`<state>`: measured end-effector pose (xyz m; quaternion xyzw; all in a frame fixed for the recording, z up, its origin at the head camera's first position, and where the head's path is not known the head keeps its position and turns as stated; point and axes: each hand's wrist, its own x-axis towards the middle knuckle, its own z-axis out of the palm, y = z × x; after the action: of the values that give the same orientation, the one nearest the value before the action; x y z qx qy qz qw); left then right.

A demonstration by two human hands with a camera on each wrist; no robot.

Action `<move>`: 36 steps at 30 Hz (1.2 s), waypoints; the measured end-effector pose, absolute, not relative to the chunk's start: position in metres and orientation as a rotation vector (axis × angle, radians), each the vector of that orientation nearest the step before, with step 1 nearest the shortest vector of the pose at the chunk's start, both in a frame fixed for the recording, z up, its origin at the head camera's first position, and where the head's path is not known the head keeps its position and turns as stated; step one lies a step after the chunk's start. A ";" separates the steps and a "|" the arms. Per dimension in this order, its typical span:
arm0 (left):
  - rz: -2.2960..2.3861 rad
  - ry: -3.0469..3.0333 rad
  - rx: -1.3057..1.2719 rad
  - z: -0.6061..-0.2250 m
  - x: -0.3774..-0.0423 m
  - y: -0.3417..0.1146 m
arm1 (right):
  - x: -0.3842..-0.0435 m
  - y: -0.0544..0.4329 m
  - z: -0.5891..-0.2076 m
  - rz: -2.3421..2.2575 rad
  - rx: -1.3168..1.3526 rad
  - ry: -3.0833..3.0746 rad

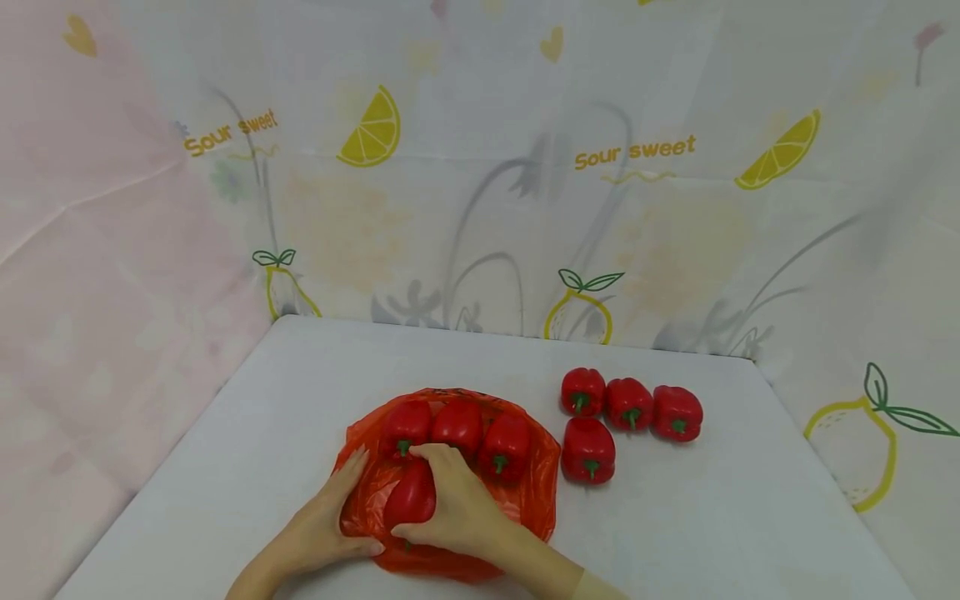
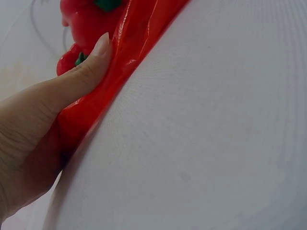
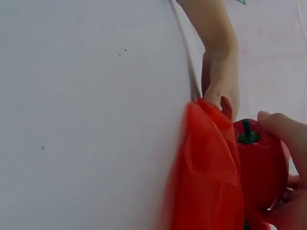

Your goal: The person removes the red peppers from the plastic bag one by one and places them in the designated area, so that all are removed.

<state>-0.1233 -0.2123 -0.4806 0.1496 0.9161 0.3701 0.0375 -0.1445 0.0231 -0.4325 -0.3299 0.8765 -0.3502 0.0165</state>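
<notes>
An orange-red plastic bag [image 1: 542, 492] lies spread on the table with its mouth up. My right hand [image 1: 461, 512] grips a red bell pepper [image 1: 408, 497] over the front part of the bag, thumb and fingers at either side of it. In the right wrist view the green stem of this bell pepper [image 3: 261, 167] shows. My left hand [image 1: 322, 525] holds the bag's left edge, and its thumb [image 2: 81, 79] lies against the plastic in the left wrist view. Three more bell peppers [image 1: 506, 450] sit inside the bag towards the back.
Right of the bag stand several red bell peppers, three in a back row [image 1: 628, 403] and one bell pepper [image 1: 588, 450] in front, close to the bag. A white table [image 1: 712, 517] carries everything. Behind it hangs a lemon-printed cloth [image 1: 480, 208].
</notes>
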 end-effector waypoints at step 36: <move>1.093 2.807 0.456 -0.479 -0.125 -0.214 | -0.147 0.086 -0.395 -1.545 -1.342 2.750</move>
<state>-0.1249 -0.2135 -0.4785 0.1493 0.9203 0.3584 0.0472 -0.1473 0.0862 -0.3951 -0.3877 0.7940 -0.4461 -0.1425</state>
